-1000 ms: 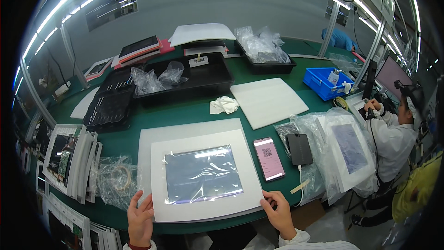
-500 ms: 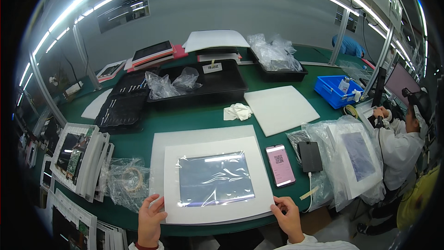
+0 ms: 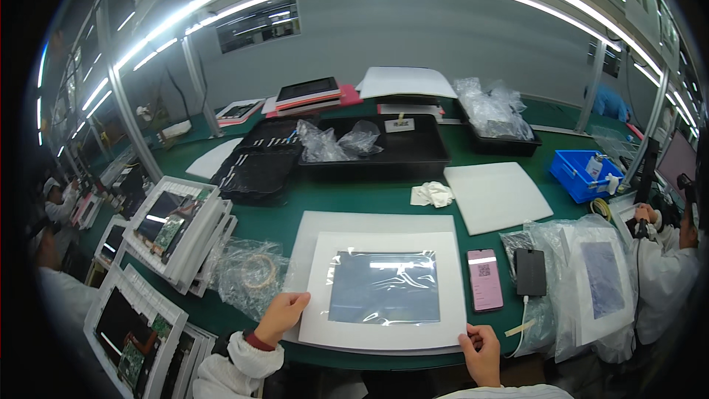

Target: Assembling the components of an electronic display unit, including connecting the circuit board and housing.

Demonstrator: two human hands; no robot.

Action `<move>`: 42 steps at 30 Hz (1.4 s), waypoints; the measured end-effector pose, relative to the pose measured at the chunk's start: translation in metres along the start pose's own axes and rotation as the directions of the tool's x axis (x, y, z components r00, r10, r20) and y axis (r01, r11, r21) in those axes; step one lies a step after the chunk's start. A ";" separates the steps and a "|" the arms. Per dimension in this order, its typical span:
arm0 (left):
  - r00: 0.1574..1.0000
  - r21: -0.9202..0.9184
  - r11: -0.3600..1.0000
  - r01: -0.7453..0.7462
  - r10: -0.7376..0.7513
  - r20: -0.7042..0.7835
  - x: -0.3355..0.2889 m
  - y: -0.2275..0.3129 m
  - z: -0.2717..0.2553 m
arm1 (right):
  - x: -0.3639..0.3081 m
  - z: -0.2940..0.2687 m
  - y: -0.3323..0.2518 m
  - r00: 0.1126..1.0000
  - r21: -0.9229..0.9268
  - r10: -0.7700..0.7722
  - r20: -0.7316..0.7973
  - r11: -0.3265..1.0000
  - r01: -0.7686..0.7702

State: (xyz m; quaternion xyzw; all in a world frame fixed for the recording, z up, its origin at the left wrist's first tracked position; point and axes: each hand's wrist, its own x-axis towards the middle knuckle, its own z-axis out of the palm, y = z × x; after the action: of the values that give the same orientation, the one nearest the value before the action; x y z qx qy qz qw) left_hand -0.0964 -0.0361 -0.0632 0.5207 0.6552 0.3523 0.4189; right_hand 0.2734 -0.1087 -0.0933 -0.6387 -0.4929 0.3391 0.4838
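A white framed display panel (image 3: 452, 290) lies on a larger white foam sheet (image 3: 302, 242) on the bench in front of me. Clear, wrinkled film covers its grey-blue screen (image 3: 384, 290). My left hand (image 3: 281, 318) is closed on the panel's left edge, fingertips over the rim, the rest of its fingers partly hidden. At the lower right corner, my right hand (image 3: 481, 351) pinches the edge between its thumb and curled fingers. A pink-screened phone (image 3: 484, 281) rests just right of the panel.
Bubble wrap with a tape roll (image 3: 258, 272) lies left, beside stacked white-framed units (image 3: 173, 225). On the right are a black box with a cable (image 3: 530, 272) and a bagged panel (image 3: 594, 281). Black trays (image 3: 377, 170) and a blue bin (image 3: 580, 177) stand farther back; co-workers sit both sides.
The view has swung left, so the bench shifts rightward in it. My left hand has slid up the panel's left edge from its lower corner; my right hand stays at the lower right corner.
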 end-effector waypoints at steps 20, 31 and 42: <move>0.927 -0.596 0.740 0.311 -0.097 0.363 0.001 0.016 0.000 | 0.006 -0.001 0.008 1.000 0.033 0.005 0.003 0.999 -0.005; 0.965 -0.809 0.562 0.172 0.070 0.254 -0.014 0.031 0.011 | -0.030 -0.003 -0.024 0.977 0.166 0.090 0.195 0.978 -0.123; 0.963 -0.889 0.457 0.037 0.221 0.154 -0.033 0.095 0.074 | 0.006 0.059 -0.085 0.980 0.938 0.078 0.182 0.283 -0.197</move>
State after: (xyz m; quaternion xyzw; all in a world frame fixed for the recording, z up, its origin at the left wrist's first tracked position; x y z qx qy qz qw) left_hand 0.0119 -0.0471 -0.0019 0.3022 0.2901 0.5950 0.6859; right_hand 0.1952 -0.0823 -0.0296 -0.2495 -0.1625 0.6369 0.7112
